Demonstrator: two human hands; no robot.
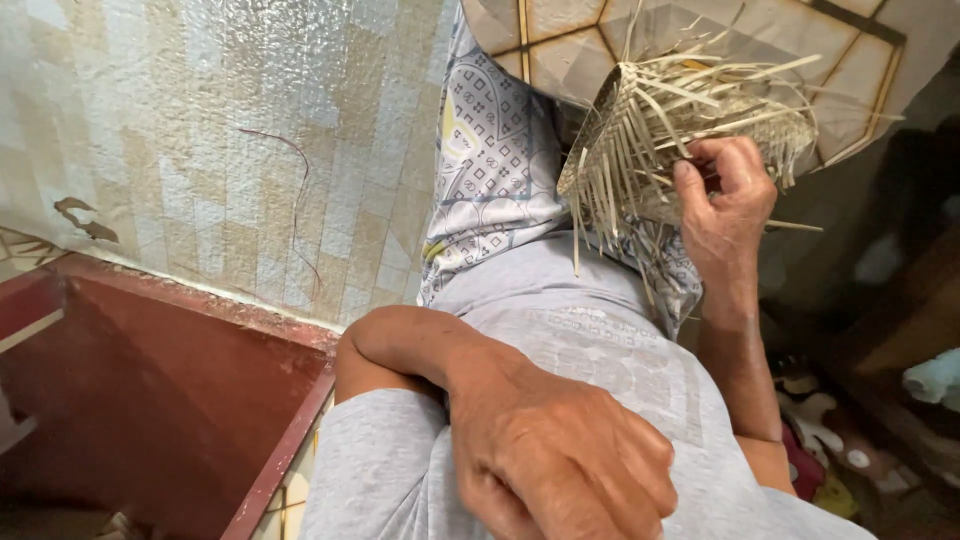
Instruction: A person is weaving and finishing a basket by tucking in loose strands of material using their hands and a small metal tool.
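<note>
The right hand [728, 205] closes its fingers on the pale, half-woven straw basket [660, 135], gripping it among the loose strips at its unfinished edge; the basket sits over the lap, on the grey and blue patterned cloth [490, 170], towards the tiled floor [850, 50]. The left hand [560, 455] lies loosely curled and empty on the grey shirt [620, 350], well apart from the basket. A red step [180, 390] runs along the shiny patterned wall [200, 150].

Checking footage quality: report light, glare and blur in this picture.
Head view: soft daylight on the wall, faint sheen, no harsh glare; woven basket and right hand sharp; left hand close, slightly soft; right edge dark and blurred.
</note>
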